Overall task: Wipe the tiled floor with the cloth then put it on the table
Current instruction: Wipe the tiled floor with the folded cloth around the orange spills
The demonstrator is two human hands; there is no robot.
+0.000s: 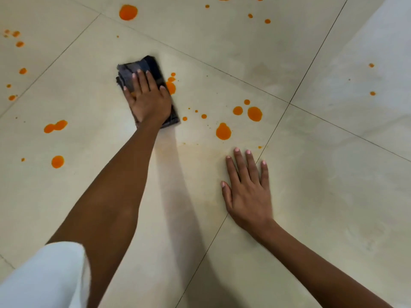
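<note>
1. Nearest the camera, a white sleeve covers the upper left arm at the lower left corner; both forearms are bare.
2. The right hand lies flat, palm down, on the tiled floor, its fingers straight and slightly spread, holding nothing. It rests across a thin dark grout line where two tiles meet.
3. The floor is made of large, smooth, cream tiles with a faint sheen. Just beyond the right hand's fingertips, a pale orange smear dulls the tile.
4. Farther out, the left hand presses palm down on the cloth, its fingers a little fanned and laid flat over the fabric rather than curled around it.
5. The cloth is dark, grey to near black, folded into a rough oblong with a frayed, rumpled far edge. It lies flat on the floor, mostly under the hand.
6. Bright orange spill drops in round and blotchy shapes dot the tiles on all sides; one blot touches the cloth's right edge beside the thumb.
</note>
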